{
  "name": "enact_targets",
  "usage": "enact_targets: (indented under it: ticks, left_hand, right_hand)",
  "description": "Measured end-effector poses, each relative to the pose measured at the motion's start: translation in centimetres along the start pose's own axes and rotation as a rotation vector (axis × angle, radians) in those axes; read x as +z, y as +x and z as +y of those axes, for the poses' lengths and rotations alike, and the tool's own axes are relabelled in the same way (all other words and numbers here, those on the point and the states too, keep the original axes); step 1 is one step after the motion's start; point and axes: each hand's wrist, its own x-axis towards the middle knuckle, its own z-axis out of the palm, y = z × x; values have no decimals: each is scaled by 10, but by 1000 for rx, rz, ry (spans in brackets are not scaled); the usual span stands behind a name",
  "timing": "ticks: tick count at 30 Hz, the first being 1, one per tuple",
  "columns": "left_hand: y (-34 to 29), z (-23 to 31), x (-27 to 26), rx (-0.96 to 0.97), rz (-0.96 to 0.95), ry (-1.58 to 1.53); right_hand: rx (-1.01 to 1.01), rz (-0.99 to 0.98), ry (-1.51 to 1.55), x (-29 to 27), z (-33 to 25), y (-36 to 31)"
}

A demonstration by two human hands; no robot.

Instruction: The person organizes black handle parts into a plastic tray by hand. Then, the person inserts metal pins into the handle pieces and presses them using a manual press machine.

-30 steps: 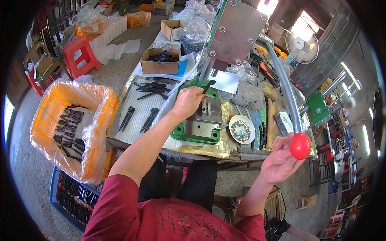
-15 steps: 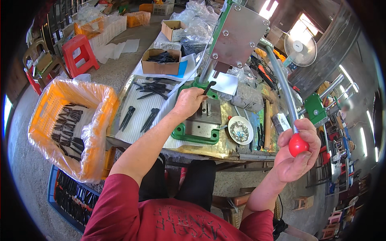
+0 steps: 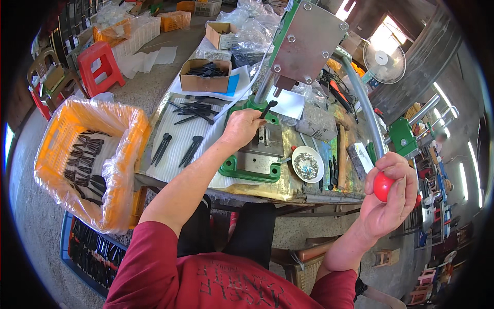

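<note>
My left hand point(image 3: 241, 130) pinches a slim black part point(image 3: 268, 107) with a widened end, holding it tilted beside the ram of the green hand press point(image 3: 307, 44). Below that hand is the press's steel base block point(image 3: 260, 152). My right hand point(image 3: 393, 206) is closed round the red ball knob point(image 3: 383, 186) at the end of the press's long lever point(image 3: 366, 105). Left of the press, several similar black parts point(image 3: 194, 112) lie loosely on a white foam sheet, with two small bundles point(image 3: 162, 149) nearer me.
A white bowl point(image 3: 307, 164) stands right of the press, near a wooden-handled hammer point(image 3: 342, 159). At the back left is a cardboard box point(image 3: 206, 82) of black parts. A plastic-lined orange crate point(image 3: 131, 177) stands at the left. A fan point(image 3: 383, 59) is at the back right.
My right hand's fingers have wrapped further round the red knob. My left hand and its black part stay nearly in place; the whole view has shifted slightly.
</note>
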Motion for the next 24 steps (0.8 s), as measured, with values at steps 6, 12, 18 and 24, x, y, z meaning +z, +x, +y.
enact_targets:
  ticks: [6, 12, 18, 24]
  left_hand:
    - [-1, -1, 1, 9, 5, -6]
    - [1, -2, -2, -8, -8, -22]
    - [4, 0, 4, 44, 17, 25]
    - [-1, -3, 4, 77, 34, 46]
  right_hand:
    - [32, 49, -18, 5, -5, 4]
    - [81, 90, 20, 9, 7, 2]
    - [-146, 53, -382, 18, 110, -82]
    - [-191, -110, -395, 12, 103, -74]
